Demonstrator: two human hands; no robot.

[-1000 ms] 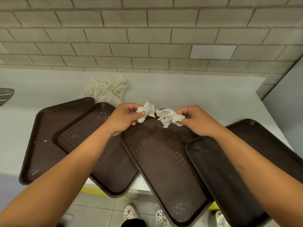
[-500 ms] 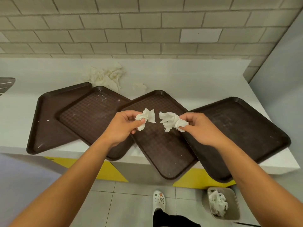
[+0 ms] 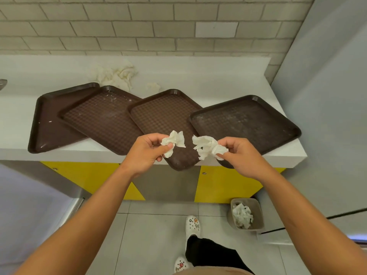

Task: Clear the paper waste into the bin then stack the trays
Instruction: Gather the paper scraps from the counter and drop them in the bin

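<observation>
Hands at mid-carry. My left hand (image 3: pixel 146 150) pinches one paper wad (image 3: pixel 174 141) between curled fingers; my right hand (image 3: pixel 237 155) pinches a second wad (image 3: pixel 207 148). The bin (image 3: pixel 246 214) stands on the floor, below and right of both hands. I judge it best to bring each wad directly over the bin before releasing. More paper (image 3: pixel 115 75) and four trays (image 3: pixel 164 116) lie on the bench (image 3: pixel 208 76), well above the bin.

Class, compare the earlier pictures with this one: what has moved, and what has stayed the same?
Both hands drew back from over the trays toward the person; the bin came into view. The left hand still pinches its paper wad, the right hand its own. Four trays and the paper pile stay put.
</observation>
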